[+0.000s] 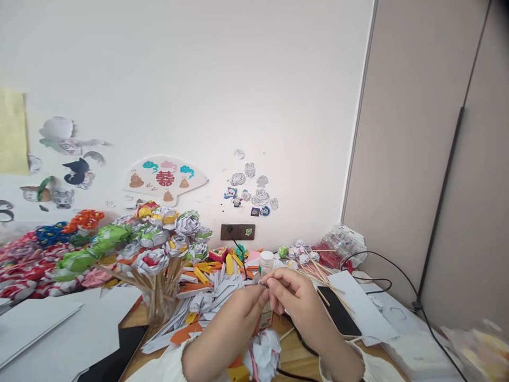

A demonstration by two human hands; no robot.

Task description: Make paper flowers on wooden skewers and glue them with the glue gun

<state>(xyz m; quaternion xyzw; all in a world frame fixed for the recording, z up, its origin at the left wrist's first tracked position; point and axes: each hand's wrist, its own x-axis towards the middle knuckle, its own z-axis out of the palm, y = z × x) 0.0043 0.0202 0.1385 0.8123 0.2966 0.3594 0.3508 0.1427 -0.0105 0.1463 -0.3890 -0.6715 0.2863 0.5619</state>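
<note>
My left hand (pixel 243 307) and my right hand (pixel 293 293) meet in front of me, fingertips pinched together. Whatever lies between them is too small and hidden to name. Just behind the fingers stands a bottle with a white cap (pixel 266 257), its lower part mostly covered by my hands. Below my wrists is a white folded-paper flower (pixel 265 351) with pink edges. Left of my left hand, loose strips of folded white paper (pixel 222 289) are piled up with orange and yellow pieces.
Paper flowers on sticks (pixel 153 260) fill a clear container at left. White sheets (pixel 51 334) lie at front left. Thin wooden sticks (pixel 318 270), a black phone (pixel 338 313) and cables are on the right. A wall socket (pixel 237 232) sits behind.
</note>
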